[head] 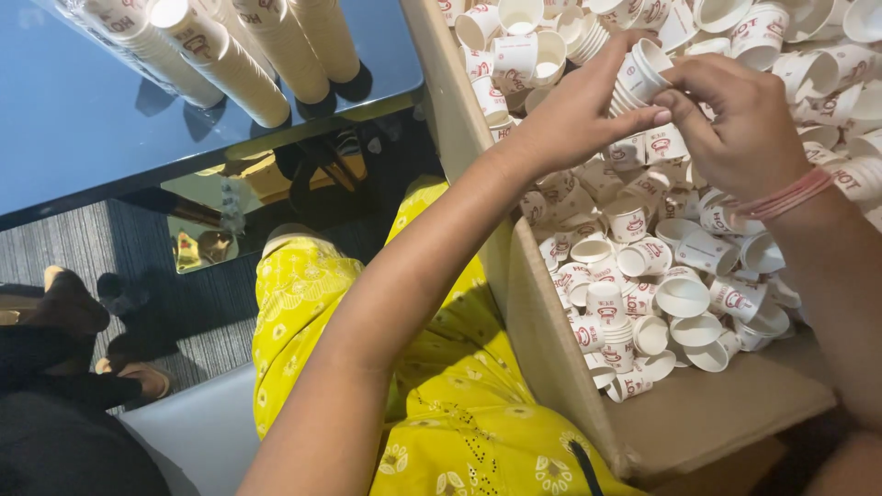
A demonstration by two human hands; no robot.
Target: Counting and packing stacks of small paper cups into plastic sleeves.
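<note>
A large cardboard box (551, 349), brown and matte with a creased flap at its near corner, is shown filling the right half of the head view. Its interior is heaped with loose paper cups (680, 276), small, tapered and white with red printing, lying on their sides, upright and upturned in no order. To the left, a glossy blue table (83, 119) is seen, its smooth top reflecting what lies on it. On that top, long nested stacks of cups (230, 55) are laid side by side, forming ribbed white cylinders wrapped in clear film. Below the table, a grey ribbed carpet (202, 303) and a pair of dark shoes (129, 312) are visible. The lap is covered by yellow fabric (459, 404), soft and printed with small pale flowers.

The left hand (574, 115) is held over the far part of the box, its fingers curled around a short nested stack of cups (638, 73), which is gripped above the heap and tilted with its open mouth toward the upper right. The right hand (735, 119) is shown just beside it, thumb and forefinger pinched narrowly at the side of the same stack; whether a separate cup is pinched cannot be told. A band of thin red and pink bangles (785, 195) is worn at the right wrist.
</note>
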